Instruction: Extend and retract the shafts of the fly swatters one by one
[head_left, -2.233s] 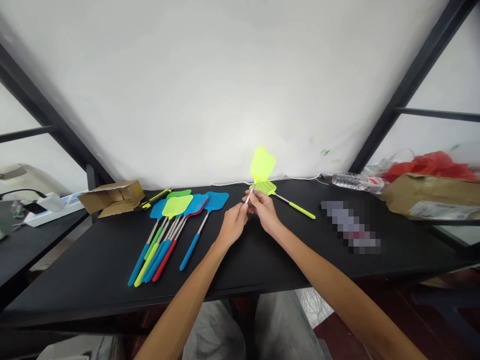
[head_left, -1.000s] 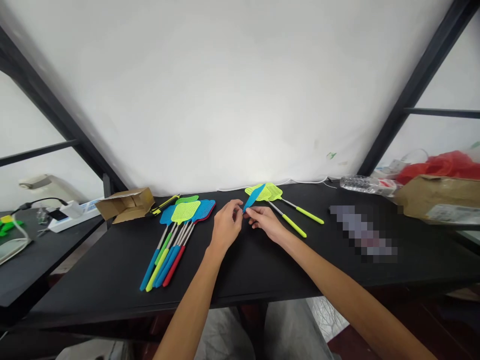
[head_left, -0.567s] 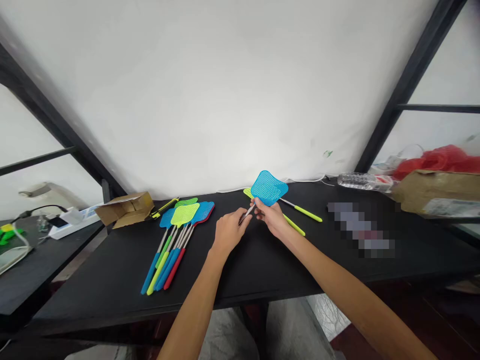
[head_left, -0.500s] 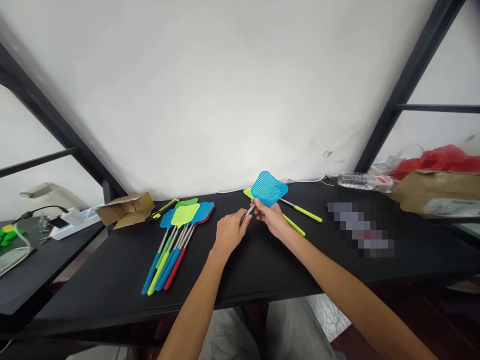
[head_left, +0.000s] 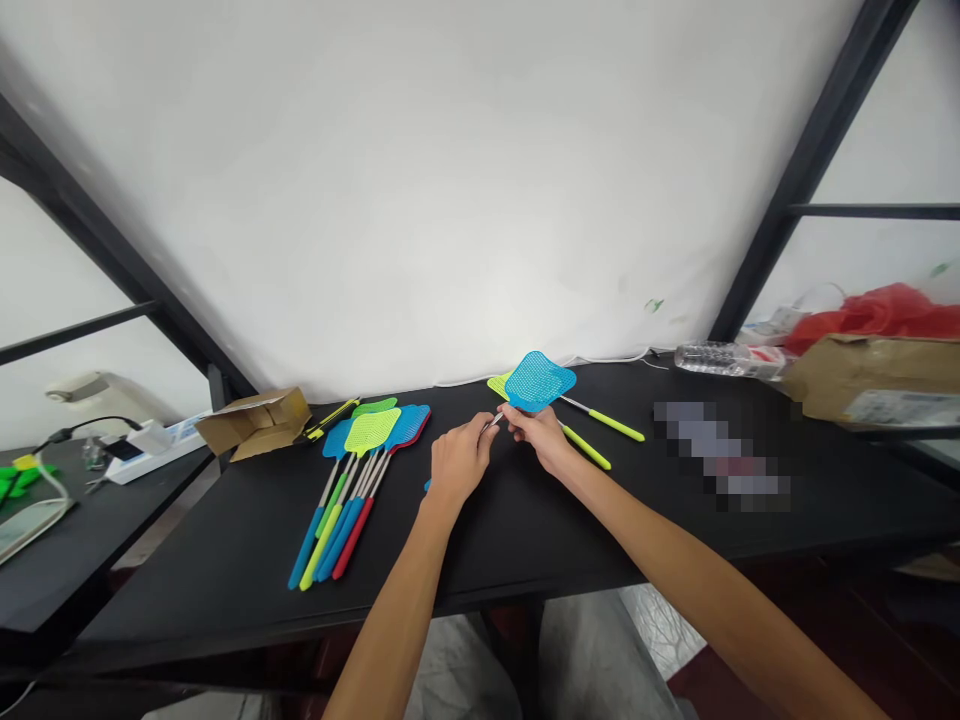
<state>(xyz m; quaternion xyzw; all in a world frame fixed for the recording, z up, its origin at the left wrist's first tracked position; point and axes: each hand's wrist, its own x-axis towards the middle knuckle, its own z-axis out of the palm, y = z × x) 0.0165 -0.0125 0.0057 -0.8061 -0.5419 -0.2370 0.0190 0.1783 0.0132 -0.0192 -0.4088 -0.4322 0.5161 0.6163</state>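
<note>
A blue fly swatter [head_left: 538,380] is held over the black table [head_left: 225,540], its mesh head raised toward the wall. My right hand [head_left: 536,434] grips the metal shaft just under the head. My left hand [head_left: 459,462] is closed around the lower shaft and handle, with a bit of blue grip showing at its left edge. Behind my right hand lie two yellow swatters [head_left: 600,422] flat on the table. To the left, several swatters [head_left: 352,470] in blue, green, yellow and red lie bunched side by side.
A torn cardboard box [head_left: 255,420] sits at the back left. A plastic bottle [head_left: 724,358], a brown parcel [head_left: 870,385] and a red bag [head_left: 877,312] are at the back right. A side table at left carries a power strip [head_left: 146,445].
The yellow swatter I held was laid beside the other yellow one. I picked up a blue swatter from the left bunch; both hands now hold it, its head slightly lower than half a second ago.
</note>
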